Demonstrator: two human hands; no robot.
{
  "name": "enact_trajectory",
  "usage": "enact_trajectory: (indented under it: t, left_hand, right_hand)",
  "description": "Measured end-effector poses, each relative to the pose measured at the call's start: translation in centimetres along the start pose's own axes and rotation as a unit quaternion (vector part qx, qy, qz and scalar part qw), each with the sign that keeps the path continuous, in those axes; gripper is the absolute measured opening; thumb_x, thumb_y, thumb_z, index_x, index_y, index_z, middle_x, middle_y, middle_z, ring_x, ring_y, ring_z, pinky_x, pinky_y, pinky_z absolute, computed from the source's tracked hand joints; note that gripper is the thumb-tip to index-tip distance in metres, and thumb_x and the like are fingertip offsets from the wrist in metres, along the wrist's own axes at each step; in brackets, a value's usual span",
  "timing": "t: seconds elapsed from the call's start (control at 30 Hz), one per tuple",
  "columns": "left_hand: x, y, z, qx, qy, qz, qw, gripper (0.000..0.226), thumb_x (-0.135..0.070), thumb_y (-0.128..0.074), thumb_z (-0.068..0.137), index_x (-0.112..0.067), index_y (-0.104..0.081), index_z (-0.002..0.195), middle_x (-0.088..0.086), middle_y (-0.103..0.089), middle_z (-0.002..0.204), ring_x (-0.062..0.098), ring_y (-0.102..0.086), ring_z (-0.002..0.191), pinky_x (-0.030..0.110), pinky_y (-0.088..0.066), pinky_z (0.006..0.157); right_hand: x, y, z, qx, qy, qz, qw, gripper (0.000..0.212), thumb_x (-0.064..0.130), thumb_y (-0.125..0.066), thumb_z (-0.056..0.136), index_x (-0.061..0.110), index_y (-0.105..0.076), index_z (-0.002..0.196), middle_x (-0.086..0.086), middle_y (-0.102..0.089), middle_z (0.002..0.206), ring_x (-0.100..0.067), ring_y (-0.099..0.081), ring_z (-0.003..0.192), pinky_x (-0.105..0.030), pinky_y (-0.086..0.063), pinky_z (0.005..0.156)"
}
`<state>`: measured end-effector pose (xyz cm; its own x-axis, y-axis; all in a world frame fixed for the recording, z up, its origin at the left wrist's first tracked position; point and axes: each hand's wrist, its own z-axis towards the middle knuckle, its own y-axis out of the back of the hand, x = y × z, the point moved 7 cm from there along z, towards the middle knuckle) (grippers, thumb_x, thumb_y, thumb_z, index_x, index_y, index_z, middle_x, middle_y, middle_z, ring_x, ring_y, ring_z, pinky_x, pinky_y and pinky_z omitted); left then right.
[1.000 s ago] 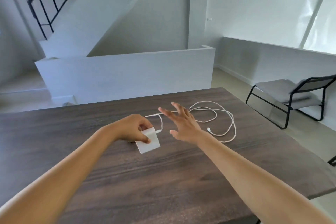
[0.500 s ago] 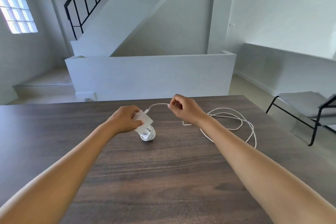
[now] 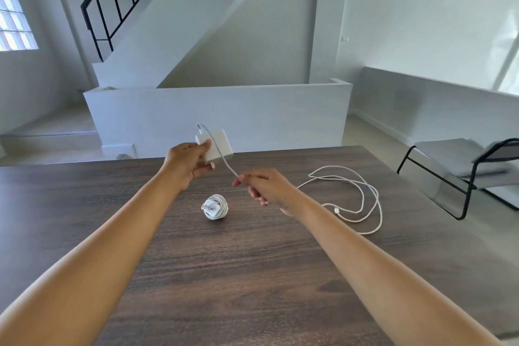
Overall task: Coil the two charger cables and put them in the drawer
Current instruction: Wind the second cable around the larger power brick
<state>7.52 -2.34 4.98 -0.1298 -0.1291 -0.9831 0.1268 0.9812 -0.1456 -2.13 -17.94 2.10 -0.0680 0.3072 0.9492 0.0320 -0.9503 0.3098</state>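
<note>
My left hand holds a white square charger brick lifted above the dark wooden table. Its white cable leaves the brick's top, runs down to my right hand, which pinches it, then trails in loose loops on the table to the right. A second white charger lies on the table below my hands, its cable wound tightly around it. No drawer is in view.
A black-framed chair with a grey seat stands off the table's right side. Beyond the table's far edge are a low white wall and a staircase.
My left hand has lifted the brick off the table and tipped it upright. My right hand moved from reaching open to pinching the cable, then dropped lower. The coiled charger came into view.
</note>
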Motion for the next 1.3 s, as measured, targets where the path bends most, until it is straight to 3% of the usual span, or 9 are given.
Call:
enact_trajectory:
  t: [0.3, 0.43, 0.53, 0.7, 0.83, 0.97, 1.07, 1.17, 1.3]
  left_hand:
    - [-0.7, -1.3, -1.4, 0.159, 0.071, -0.053, 0.983, 0.028, -0.023, -0.065, 0.085, -0.003, -0.058, 0.103, 0.012, -0.071, 0.083, 0.021, -0.071, 0.063, 0.027, -0.06, 0.058]
    - [-0.9, -1.4, -2.7, 0.3, 0.062, 0.094, 0.947, 0.081, -0.042, -0.092, 0.046, 0.0, -0.061, 0.108, 0.013, -0.068, 0.089, 0.017, -0.067, 0.069, 0.024, -0.057, 0.058]
    - [-0.7, -1.4, -3.3, 0.342, 0.051, 0.234, 0.908, 0.071, -0.046, -0.089, 0.049, -0.004, -0.069, 0.103, 0.012, -0.069, 0.087, 0.016, -0.063, 0.07, 0.024, -0.053, 0.059]
    - [-0.4, -1.3, -3.0, 0.264, 0.009, 0.355, 0.897, 0.028, -0.021, -0.068, 0.085, -0.011, -0.068, 0.111, 0.009, -0.07, 0.1, 0.018, -0.064, 0.083, 0.027, -0.053, 0.072]
    - [-0.3, -1.1, -1.8, 0.178, -0.038, 0.391, 0.902, 0.023, -0.018, -0.068, 0.087, -0.012, -0.068, 0.108, 0.009, -0.07, 0.1, 0.02, -0.064, 0.084, 0.033, -0.055, 0.076]
    - [-0.4, -0.5, -0.5, 0.064, -0.096, 0.411, 0.904, 0.022, -0.022, -0.07, 0.083, -0.004, -0.069, 0.095, 0.015, -0.07, 0.093, 0.028, -0.067, 0.081, 0.043, -0.058, 0.079]
    - [-0.5, 0.4, 0.0, -0.007, -0.108, 0.354, 0.929, 0.028, -0.024, -0.068, 0.083, 0.003, -0.068, 0.087, 0.021, -0.071, 0.089, 0.035, -0.071, 0.083, 0.048, -0.059, 0.076]
    - [-0.4, 0.6, 0.2, -0.032, -0.083, 0.218, 0.972, 0.021, -0.023, -0.069, 0.084, -0.003, -0.066, 0.078, 0.02, -0.071, 0.093, 0.035, -0.07, 0.086, 0.049, -0.058, 0.078]
    - [-0.3, -0.8, -0.6, 0.003, -0.032, 0.076, 0.997, 0.013, -0.015, -0.065, 0.089, -0.002, -0.062, 0.088, 0.016, -0.068, 0.089, 0.025, -0.067, 0.074, 0.033, -0.06, 0.059]
  right_hand:
    - [-2.8, -0.2, 0.8, 0.02, -0.051, -0.035, 0.998, 0.034, 0.045, -0.054, 0.094, 0.018, -0.072, 0.101, 0.004, -0.041, 0.057, -0.004, -0.034, 0.044, -0.017, -0.029, 0.047]
    - [-2.5, 2.8, 1.5, -0.066, -0.06, -0.17, 0.981, 0.048, 0.06, -0.055, 0.085, 0.017, -0.075, 0.087, 0.007, -0.04, 0.051, -0.004, -0.036, 0.04, -0.022, -0.036, 0.056]
    - [-0.8, 5.5, 2.1, -0.158, -0.035, -0.261, 0.952, 0.053, 0.061, -0.06, 0.082, 0.011, -0.073, 0.076, 0.006, -0.045, 0.045, -0.009, -0.039, 0.041, -0.022, -0.032, 0.048]
    - [3.9, 6.7, 2.5, -0.234, 0.048, -0.329, 0.914, 0.054, 0.054, -0.065, 0.082, 0.004, -0.058, 0.064, -0.003, -0.051, 0.052, -0.021, -0.05, 0.056, -0.028, -0.033, 0.053]
    - [6.0, 5.8, 2.2, -0.253, 0.076, -0.345, 0.901, 0.039, 0.047, -0.062, 0.086, 0.009, -0.07, 0.08, -0.003, -0.065, 0.069, -0.02, -0.06, 0.071, -0.027, -0.037, 0.057]
    - [6.5, 4.2, 1.7, -0.23, 0.102, -0.318, 0.914, 0.041, 0.04, -0.058, 0.091, 0.003, -0.067, 0.075, -0.011, -0.065, 0.066, -0.023, -0.058, 0.064, -0.03, -0.045, 0.06]
    - [6.2, 2.2, 0.8, -0.169, 0.104, -0.258, 0.946, 0.039, 0.033, -0.054, 0.094, 0.0, -0.069, 0.08, -0.012, -0.062, 0.06, -0.01, -0.044, 0.046, -0.024, -0.038, 0.053]
    - [4.6, 0.9, 0.2, -0.124, 0.075, -0.189, 0.971, 0.03, 0.028, -0.051, 0.096, 0.011, -0.074, 0.088, 0.011, -0.046, 0.039, -0.002, -0.033, 0.034, -0.015, -0.028, 0.041]
    - [1.7, -0.2, 0.3, -0.071, 0.021, -0.095, 0.993, 0.027, 0.037, -0.048, 0.097, 0.027, -0.073, 0.093, 0.015, -0.036, 0.041, -0.003, -0.03, 0.042, -0.019, -0.026, 0.045]
